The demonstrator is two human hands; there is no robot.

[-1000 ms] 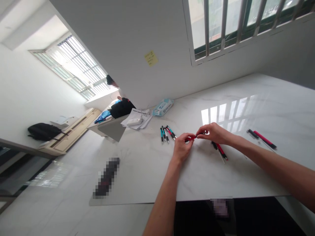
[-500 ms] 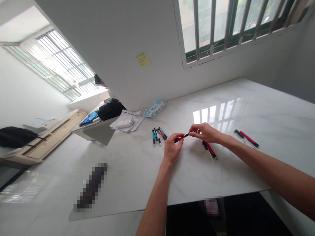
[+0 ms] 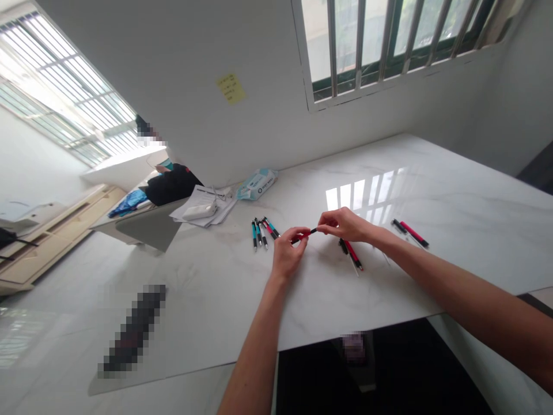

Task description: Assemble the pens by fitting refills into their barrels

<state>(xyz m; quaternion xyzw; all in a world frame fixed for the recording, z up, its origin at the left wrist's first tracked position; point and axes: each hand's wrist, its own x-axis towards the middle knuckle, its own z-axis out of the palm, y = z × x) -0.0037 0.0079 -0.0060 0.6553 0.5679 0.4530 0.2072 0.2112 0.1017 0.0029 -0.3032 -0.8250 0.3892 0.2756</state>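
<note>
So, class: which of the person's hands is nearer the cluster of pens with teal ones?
Left. The left hand sits just beside the pen cluster; the right hand is farther off.

Writing on the sticky note (image 3: 230,88) is illegible.

Red pen (image 3: 303,235) with black tip, nearly level above my white table, pinched at both ends between my fingers.

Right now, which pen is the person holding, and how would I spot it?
Find the big white marble table under the barred window. Near its middle, the left hand and right hand meet. Between them is the red pen with a black tip, the only pen lifted off the table instead of lying flat.
</note>
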